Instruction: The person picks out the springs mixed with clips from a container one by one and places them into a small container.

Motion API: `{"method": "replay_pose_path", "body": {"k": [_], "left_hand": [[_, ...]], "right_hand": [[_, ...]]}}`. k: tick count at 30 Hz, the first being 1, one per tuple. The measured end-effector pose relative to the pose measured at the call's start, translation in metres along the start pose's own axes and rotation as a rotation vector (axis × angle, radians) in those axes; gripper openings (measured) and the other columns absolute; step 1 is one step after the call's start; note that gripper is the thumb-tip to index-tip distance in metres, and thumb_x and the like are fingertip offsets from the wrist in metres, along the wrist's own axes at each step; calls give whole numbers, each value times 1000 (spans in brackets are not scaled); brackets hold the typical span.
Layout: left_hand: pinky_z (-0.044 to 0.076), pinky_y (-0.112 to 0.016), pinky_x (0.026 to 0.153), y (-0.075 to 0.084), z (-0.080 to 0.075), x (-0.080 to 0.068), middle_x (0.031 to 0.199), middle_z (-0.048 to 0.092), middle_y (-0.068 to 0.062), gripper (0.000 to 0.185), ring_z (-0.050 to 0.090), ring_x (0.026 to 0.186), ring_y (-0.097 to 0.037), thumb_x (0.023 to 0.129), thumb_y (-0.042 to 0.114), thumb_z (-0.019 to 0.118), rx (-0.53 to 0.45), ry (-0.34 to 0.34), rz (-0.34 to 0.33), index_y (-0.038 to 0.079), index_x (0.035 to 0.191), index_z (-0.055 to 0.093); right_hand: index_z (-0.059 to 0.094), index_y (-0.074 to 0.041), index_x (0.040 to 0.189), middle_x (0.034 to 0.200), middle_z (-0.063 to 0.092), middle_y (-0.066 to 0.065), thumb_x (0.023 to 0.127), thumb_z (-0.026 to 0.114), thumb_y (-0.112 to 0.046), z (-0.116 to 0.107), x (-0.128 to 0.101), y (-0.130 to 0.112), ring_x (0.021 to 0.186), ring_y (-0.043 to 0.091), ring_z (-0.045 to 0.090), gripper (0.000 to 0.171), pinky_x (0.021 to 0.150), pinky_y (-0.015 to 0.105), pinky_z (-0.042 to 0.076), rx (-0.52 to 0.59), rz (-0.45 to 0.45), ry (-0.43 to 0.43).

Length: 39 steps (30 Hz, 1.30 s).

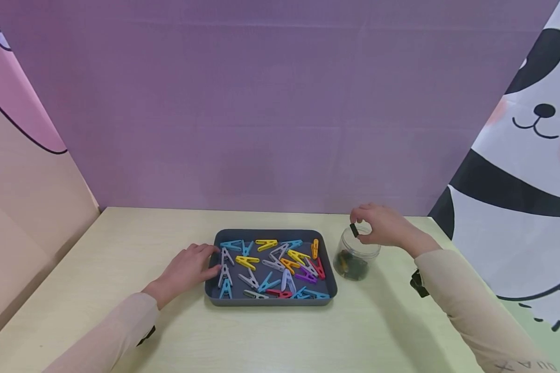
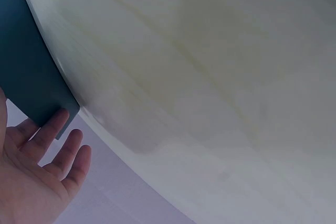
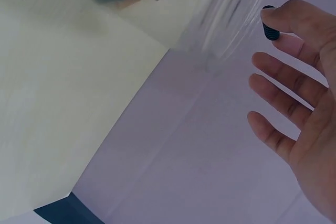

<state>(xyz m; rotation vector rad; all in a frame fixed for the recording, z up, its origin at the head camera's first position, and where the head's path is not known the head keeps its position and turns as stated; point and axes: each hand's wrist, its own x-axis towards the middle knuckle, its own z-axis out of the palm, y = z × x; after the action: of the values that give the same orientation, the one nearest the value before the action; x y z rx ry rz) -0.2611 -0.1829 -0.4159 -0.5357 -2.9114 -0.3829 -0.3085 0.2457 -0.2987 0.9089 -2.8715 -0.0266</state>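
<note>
A dark grey tray [image 1: 270, 302] holds several colourful plastic clothespins [image 1: 247, 261] in blue, yellow, grey, orange, red and purple. My left hand [image 1: 186, 272] rests against the tray's left side, its fingers loosely bent; in the left wrist view one fingertip touches the wall near a corner. To the right of the tray stands a clear round jar [image 1: 375, 255] with dark items [image 1: 352, 264] inside, some with comb-like teeth. Over the jar's mouth, my right hand [image 1: 382, 225] pinches a small black ribbed clip [image 3: 271, 23] between thumb and index finger. The other fingers are spread apart.
Everything stands on a pale wooden table [image 1: 270, 342]. A purple cloth backdrop [image 1: 270, 114] rises behind the far edge. Printed panels flank it, with a panda figure [image 1: 536, 181] at the right and a pink figure [image 1: 18, 93] at the left.
</note>
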Motion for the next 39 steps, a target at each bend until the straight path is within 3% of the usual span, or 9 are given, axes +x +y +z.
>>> {"method": "replay_pose_path", "body": {"k": [12, 39], "left_hand": [[45, -46, 91, 0, 1, -1, 119, 60, -11, 45, 54, 105, -29, 84, 37, 61, -12, -8, -3, 9, 118, 56], [46, -45, 90, -2, 2, 1, 118, 61, -10, 45, 54, 103, -27, 84, 39, 61, -4, 1, 9, 9, 118, 56]], "right_hand": [[61, -15, 94, 85, 58, -2, 68, 75, -18, 10, -9, 3, 81, 18, 53, 30, 69, 42, 46, -14, -33, -1], [61, -14, 92, 94, 63, 3, 66, 75, -15, 17, -13, 4, 86, 21, 53, 29, 71, 42, 48, -17, -35, 14]]}}
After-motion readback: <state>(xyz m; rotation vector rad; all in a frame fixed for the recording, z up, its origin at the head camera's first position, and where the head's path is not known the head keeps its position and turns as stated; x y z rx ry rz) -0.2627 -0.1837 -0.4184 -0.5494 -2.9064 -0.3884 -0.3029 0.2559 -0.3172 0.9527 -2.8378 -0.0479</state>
